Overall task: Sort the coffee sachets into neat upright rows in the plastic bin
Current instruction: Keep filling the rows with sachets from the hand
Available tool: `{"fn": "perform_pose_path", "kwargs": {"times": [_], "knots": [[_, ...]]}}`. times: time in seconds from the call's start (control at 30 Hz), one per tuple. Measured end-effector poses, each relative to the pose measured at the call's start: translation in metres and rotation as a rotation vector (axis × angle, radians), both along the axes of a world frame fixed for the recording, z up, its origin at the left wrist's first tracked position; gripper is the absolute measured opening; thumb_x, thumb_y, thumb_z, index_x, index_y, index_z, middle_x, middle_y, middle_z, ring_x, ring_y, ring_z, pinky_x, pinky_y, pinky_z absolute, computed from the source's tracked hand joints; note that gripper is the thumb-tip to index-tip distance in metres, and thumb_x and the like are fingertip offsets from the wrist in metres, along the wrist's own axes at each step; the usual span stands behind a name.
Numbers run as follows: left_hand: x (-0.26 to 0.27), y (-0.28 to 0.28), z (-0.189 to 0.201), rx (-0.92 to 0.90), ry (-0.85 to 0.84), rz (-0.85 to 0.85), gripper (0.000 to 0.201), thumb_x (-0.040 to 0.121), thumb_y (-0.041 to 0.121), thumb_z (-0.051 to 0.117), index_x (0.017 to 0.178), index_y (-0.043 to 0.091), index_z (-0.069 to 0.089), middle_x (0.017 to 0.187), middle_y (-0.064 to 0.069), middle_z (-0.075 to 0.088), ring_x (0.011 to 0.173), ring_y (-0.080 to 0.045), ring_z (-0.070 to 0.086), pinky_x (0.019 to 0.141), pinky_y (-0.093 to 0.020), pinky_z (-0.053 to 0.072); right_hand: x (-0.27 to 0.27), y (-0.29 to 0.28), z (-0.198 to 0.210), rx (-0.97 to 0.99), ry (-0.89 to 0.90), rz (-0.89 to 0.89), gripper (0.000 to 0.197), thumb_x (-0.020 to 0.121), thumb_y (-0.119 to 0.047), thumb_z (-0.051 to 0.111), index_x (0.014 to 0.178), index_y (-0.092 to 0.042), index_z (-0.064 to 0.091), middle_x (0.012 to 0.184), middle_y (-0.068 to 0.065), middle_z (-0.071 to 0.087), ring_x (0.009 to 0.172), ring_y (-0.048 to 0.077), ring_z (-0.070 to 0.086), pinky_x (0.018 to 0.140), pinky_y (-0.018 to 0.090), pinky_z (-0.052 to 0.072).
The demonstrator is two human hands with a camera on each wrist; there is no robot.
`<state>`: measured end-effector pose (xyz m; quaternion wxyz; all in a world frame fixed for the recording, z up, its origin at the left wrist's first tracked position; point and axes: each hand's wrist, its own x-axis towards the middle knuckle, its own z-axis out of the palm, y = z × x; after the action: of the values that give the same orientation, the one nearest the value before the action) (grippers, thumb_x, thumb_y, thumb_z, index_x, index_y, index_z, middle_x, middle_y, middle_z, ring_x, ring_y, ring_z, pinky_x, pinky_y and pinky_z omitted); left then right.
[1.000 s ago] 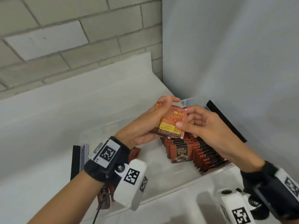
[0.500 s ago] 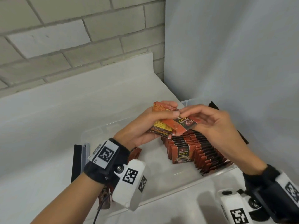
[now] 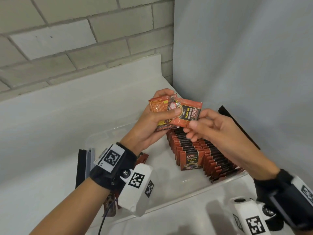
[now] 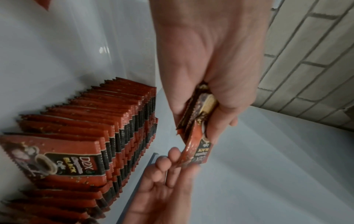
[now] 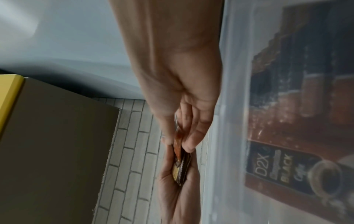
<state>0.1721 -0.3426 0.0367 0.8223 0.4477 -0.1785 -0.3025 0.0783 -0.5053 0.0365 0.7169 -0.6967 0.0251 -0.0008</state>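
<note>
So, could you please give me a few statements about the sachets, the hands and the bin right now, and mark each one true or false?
1. The left hand holds a small stack of sachets. True.
2. The right hand is empty and rests on the table. False: it pinches the front sachet above the bin.
3. The front sachet shows its printed face with "D2X Black Coffee". True.
4. The rows of sachets in the bin lie flat in a pile. False: they stand on edge, one behind another.
5. The bin is opaque black. False: it is clear plastic.
</note>
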Motion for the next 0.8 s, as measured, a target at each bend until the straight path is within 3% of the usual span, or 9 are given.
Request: {"fn": "perform_pose_path", "kwargs": {"times": [0.13,0.3,0.4,0.47,0.53,0.6,0.7,0.8], "knots": [[0.001,-0.001,0.001,0.002,0.004,0.014,0.038,0.080,-0.009,0.059,0.104,0.020,0.055,0.099,-0.008,0.062,0.092,-0.023,0.065,0.074,-0.032,0.057,0.002,-0.006,-0.003,0.018,0.007,-0.095,0.019,0.077,-0.017,0.069,0.093,-0.009,0.063,0.086,0.013,0.074,0.071,0.017,0.067,0.068,0.021,0.054],[0.004,-0.002,0.005,-0.007,0.114,0.088,0.015,0.082,0.014,0.059,0.097,0.019,0.057,0.087,-0.007,0.067,0.081,-0.018,0.066,0.072,-0.029,0.056,-0.006,-0.016,-0.002,-0.060,0.014,-0.108,0.014,0.076,-0.017,0.069,0.088,-0.010,0.071,0.075,0.005,0.073,0.061,0.007,0.061,0.062,0.015,0.051],[0.006,0.000,0.004,-0.030,0.178,0.124,0.012,0.084,0.016,0.059,0.096,0.017,0.058,0.088,-0.011,0.067,0.081,-0.021,0.065,0.078,-0.034,0.057,-0.019,-0.025,0.003,-0.241,-0.001,-0.014,0.018,0.069,-0.021,0.071,0.085,-0.013,0.075,0.074,0.003,0.074,0.060,0.008,0.061,0.059,0.013,0.048],[0.006,-0.001,0.004,-0.011,0.182,0.131,0.016,0.081,0.018,0.061,0.096,0.017,0.057,0.088,-0.011,0.066,0.081,-0.021,0.065,0.078,-0.034,0.057,-0.028,-0.026,0.004,-0.461,-0.037,0.040,0.018,0.069,-0.026,0.072,0.084,-0.019,0.078,0.075,-0.006,0.074,0.063,0.007,0.064,0.061,0.011,0.048],[0.006,-0.001,0.005,0.012,0.173,0.129,0.018,0.079,0.020,0.062,0.097,0.017,0.057,0.089,-0.011,0.066,0.081,-0.021,0.065,0.079,-0.034,0.057,-0.032,-0.025,0.001,-0.695,-0.148,0.068,0.012,0.071,-0.029,0.073,0.081,-0.024,0.079,0.074,-0.015,0.072,0.064,0.004,0.063,0.061,0.007,0.044],[0.006,-0.001,0.006,0.024,0.178,0.133,0.018,0.082,0.020,0.061,0.098,0.016,0.056,0.089,-0.011,0.066,0.081,-0.021,0.066,0.081,-0.035,0.057,-0.033,-0.024,-0.004,-0.858,-0.251,0.113,0.005,0.073,-0.028,0.075,0.077,-0.026,0.078,0.068,-0.015,0.067,0.062,0.003,0.057,0.058,0.005,0.039],[0.006,-0.001,0.006,0.037,0.203,0.144,0.014,0.089,0.019,0.057,0.102,0.014,0.053,0.087,-0.012,0.066,0.078,-0.021,0.066,0.080,-0.035,0.057,-0.031,-0.024,-0.013,-0.980,-0.291,0.187,0.009,0.074,-0.017,0.081,0.074,-0.025,0.076,0.067,-0.019,0.055,0.064,0.005,0.053,0.058,0.007,0.039],[0.005,-0.003,0.006,0.053,0.212,0.158,0.018,0.088,0.019,0.058,0.105,0.012,0.053,0.085,-0.012,0.067,0.077,-0.022,0.066,0.081,-0.035,0.058,-0.029,-0.019,-0.017,-1.028,-0.287,0.249,0.017,0.072,-0.008,0.083,0.072,-0.020,0.071,0.069,-0.025,0.045,0.071,-0.003,0.050,0.063,0.005,0.038]]}}
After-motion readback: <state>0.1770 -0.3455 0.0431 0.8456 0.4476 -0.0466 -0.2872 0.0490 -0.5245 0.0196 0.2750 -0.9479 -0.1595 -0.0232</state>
